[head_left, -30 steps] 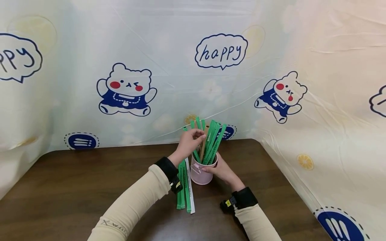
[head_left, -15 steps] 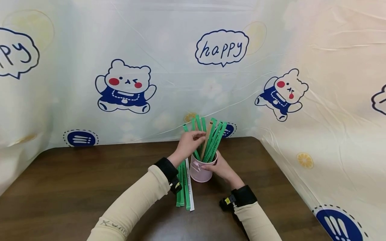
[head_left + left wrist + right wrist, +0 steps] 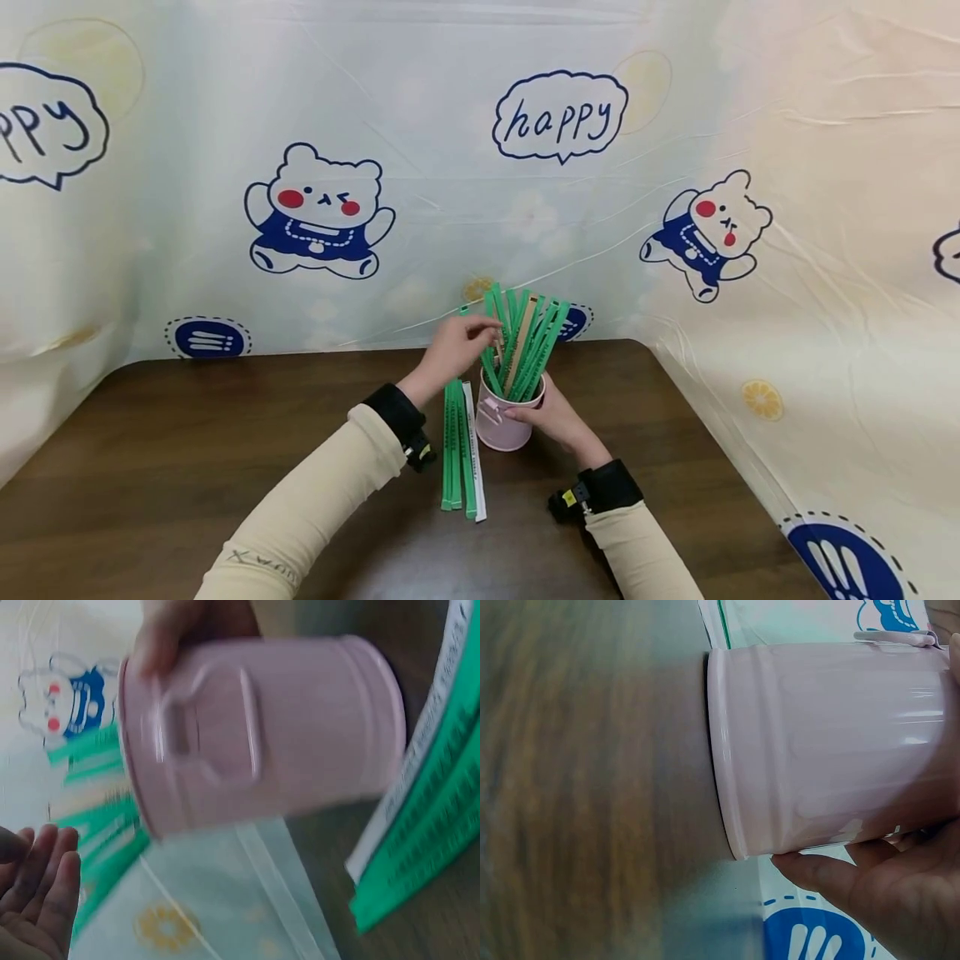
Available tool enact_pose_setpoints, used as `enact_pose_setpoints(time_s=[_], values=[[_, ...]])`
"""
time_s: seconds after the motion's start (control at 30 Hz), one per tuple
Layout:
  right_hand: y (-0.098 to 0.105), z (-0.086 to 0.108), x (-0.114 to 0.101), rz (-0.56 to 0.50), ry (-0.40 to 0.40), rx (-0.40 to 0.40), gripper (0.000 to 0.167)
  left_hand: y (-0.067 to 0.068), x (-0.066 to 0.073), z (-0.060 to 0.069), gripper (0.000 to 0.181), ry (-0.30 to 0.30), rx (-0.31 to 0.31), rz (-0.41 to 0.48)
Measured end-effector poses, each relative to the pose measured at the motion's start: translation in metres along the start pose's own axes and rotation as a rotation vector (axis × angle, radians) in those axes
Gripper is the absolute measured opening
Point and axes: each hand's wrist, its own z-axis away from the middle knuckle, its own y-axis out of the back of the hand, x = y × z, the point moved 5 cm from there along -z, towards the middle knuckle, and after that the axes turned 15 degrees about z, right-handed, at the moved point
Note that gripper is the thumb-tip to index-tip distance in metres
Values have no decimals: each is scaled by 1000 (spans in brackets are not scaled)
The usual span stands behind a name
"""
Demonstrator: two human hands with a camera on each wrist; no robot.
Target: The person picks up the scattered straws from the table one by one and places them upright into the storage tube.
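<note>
A pink metal bucket (image 3: 502,425) stands on the table, holding a bunch of slim green printed paper-sleeved sticks (image 3: 543,350) and a brown one (image 3: 521,342). My right hand (image 3: 558,421) grips the bucket from the right; the right wrist view shows the fingers (image 3: 817,874) under its side. At the upper left of the bucket is my left hand (image 3: 453,350), beside the stick tops. In the left wrist view its fingers (image 3: 52,870) are extended and loose, with nothing seen between them. Contact with the sticks cannot be told.
Several green sticks (image 3: 453,450) and a white one (image 3: 474,454) lie side by side on the brown table (image 3: 225,475), left of the bucket. A printed curtain (image 3: 450,167) hangs behind the table and along its right side.
My left hand has drawn back slightly to the left from the sticks. The brown stick leans further right than before. My right hand stays on the bucket.
</note>
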Motion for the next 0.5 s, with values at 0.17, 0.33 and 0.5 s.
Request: enact_pose_setpoints(time_s=[0.17,0.33,0.5], values=[[3,-2,1,1,-7,14,96,34,-19,1,31,52,168,74],[4,-1,0,-1,-11,14,96,54,-49,7,30,160,250,149],[1,1,-2,13,-30,4,95,55,-72,12,31,248,226,181]])
